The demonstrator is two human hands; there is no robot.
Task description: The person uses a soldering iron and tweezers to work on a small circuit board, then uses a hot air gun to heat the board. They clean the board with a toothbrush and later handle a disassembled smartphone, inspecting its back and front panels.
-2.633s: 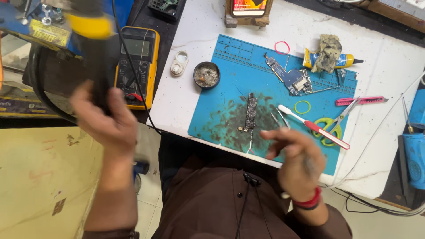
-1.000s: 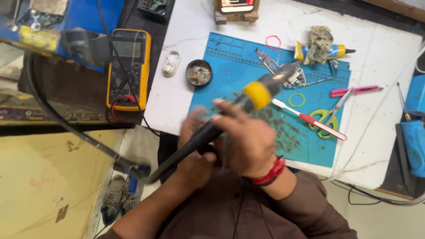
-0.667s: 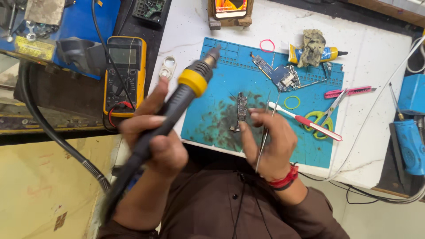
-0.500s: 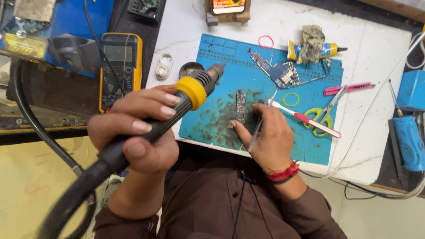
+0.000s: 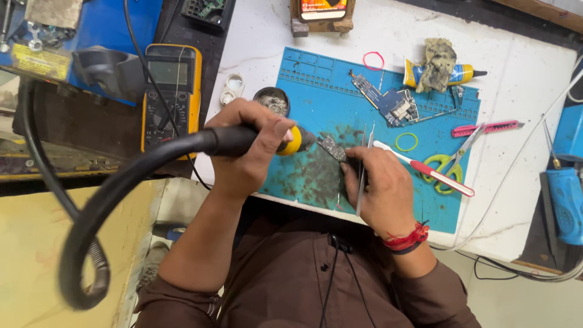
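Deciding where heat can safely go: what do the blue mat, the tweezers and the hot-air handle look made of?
Blue mat: looks like matte silicone or rubber, with moulded compartments and dark stains. Tweezers in the right hand: thin, bright bare metal, probably steel. Hot-air handle in the left hand: black matte plastic with a yellow collar; its hose looks like rubber.

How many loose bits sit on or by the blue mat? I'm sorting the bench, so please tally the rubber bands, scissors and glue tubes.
Rubber bands: 2, pink and yellow-green
Scissors: 1, green-handled
Glue tubes: 1, yellow and blue, partly under a dirty rag
Total: 4
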